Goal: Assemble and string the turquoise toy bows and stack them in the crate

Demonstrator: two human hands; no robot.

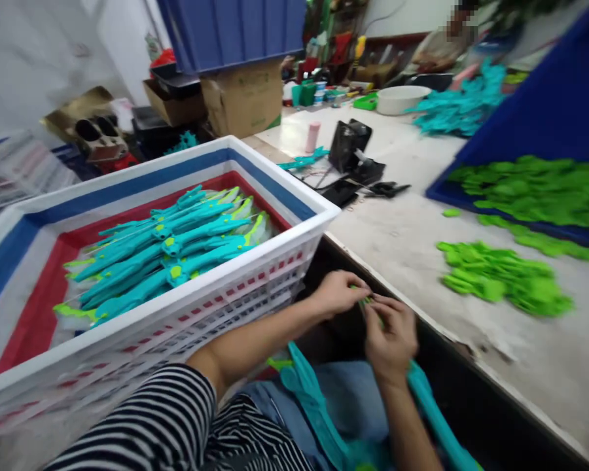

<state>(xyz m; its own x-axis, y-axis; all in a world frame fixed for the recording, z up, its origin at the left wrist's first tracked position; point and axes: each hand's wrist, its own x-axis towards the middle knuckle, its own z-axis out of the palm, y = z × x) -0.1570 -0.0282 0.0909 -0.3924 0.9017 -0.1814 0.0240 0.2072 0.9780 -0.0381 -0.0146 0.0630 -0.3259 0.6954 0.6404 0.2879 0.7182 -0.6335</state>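
Both hands meet just below the worktop (422, 248) edge: the left hand (336, 292) and right hand (390, 333) pinch a small green plastic piece (368, 302) between curled fingertips (mostly hidden). Long teal plastic parts (309, 392) lie across the lap. A white slatted basket (177, 307) crowds the left side; loose green pieces (505, 278) sit well apart.

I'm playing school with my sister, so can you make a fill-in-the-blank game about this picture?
1. The left hand and right hand both pinch a small ____ piece.
2. The white basket holds teal toys laid in a ____.
3. The loose green pieces lie on the ____.
4. The sleeve has black and white ____.

Missing words: green; row; table; stripes
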